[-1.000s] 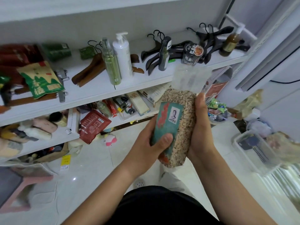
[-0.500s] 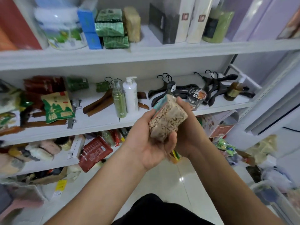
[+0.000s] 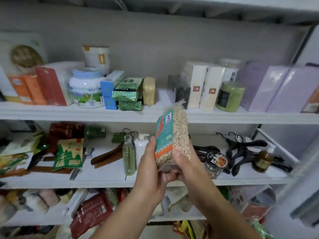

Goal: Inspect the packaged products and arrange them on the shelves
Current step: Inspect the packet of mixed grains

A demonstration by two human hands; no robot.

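Nearest, the left hand [image 3: 151,171] and right hand [image 3: 188,166] both grip a vacuum-packed brick of grain [image 3: 180,135]. The left fingers curl under its base, and the right thumb presses its pebbly clear front. The pack is stiff and rectangular with a teal and orange paper label. It stands almost upright in the air in front of the shelves.

Behind it, the flat white middle shelf [image 3: 107,176] carries a slim green bottle [image 3: 129,157], a smooth white pump bottle [image 3: 140,145] and glossy black hangers [image 3: 245,149].

The pack's crimped top reaches the upper shelf [image 3: 69,112], between a yellow block [image 3: 148,91] on the left and a dark box [image 3: 179,90] on the right.
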